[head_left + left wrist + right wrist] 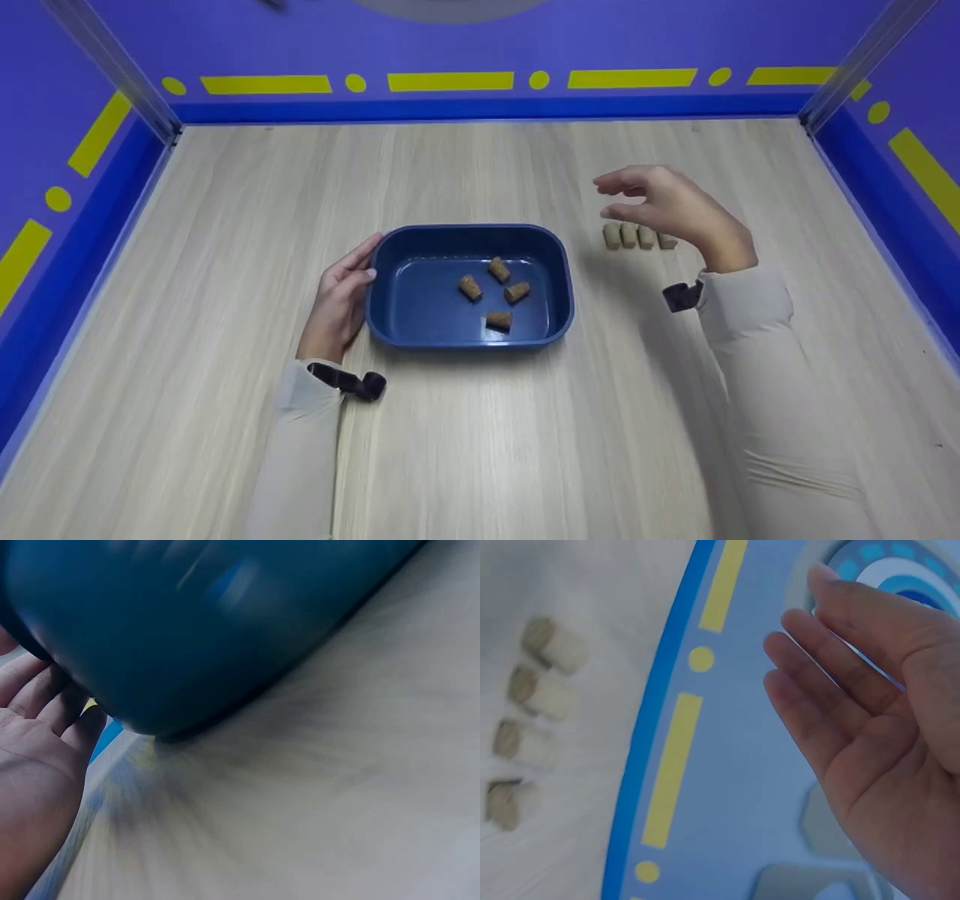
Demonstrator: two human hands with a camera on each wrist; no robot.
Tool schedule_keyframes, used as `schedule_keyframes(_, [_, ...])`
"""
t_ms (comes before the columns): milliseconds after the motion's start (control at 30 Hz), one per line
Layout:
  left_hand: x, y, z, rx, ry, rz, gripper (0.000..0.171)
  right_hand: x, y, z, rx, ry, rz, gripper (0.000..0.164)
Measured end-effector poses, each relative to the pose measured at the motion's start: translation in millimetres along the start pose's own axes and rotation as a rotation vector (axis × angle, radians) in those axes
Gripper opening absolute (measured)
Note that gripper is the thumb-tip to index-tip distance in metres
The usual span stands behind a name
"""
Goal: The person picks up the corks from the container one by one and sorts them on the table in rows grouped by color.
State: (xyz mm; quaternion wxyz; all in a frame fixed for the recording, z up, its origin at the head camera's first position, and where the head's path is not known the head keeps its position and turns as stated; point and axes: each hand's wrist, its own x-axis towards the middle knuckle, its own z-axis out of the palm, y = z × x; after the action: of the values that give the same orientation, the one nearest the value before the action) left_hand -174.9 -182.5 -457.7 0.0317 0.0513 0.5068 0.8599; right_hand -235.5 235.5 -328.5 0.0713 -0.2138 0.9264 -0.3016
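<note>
A dark blue rectangular tub [469, 346] stands on the table, with several brown corks [470, 288] lying loose on its floor, mostly towards the right. My left hand [337, 304] rests against the tub's left end, thumb near the rim and fingers fairly straight along the outer wall. The left wrist view shows that hand [37, 772] beside the tub's blue side [150, 637]. Above and just behind a row of paler corks [628, 235] hovers my right hand [675, 206], thumb and fingers apart, nothing between them. Its palm [900, 757] is bare in the right wrist view.
The light wood-grain table [465, 435] is bounded at the back and sides by blue-purple panels with yellow marks [450, 81]. Metal posts [112, 71] stand at the back corners. The cork row lies to the right of the tub.
</note>
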Motion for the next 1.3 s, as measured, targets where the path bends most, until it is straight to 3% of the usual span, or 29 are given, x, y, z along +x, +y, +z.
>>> schedule_keyframes(300, [0.1,0.4,0.8,0.003,0.001,0.019,0.055,18.6,-38.3,10.1,-0.038,-0.156,-0.018,0.040])
schedule_keyframes(633, [0.8,-1.0,0.2,-0.010,0.003,0.023,0.055,40.5,-66.7,30.4,-0.043,-0.313,-0.071,0.045])
schedule_keyframes(933, [0.3,-1.5,1.2,-0.001,0.016,0.011,0.056,56.5,-80.2,55.2,-0.016,-0.389,-0.194,0.043])
schedule_keyframes(1300, [0.4,-0.8,-0.1,0.001,0.001,0.007,0.055,70.2,-85.1,79.6,0.007,-0.434,-0.205,0.043])
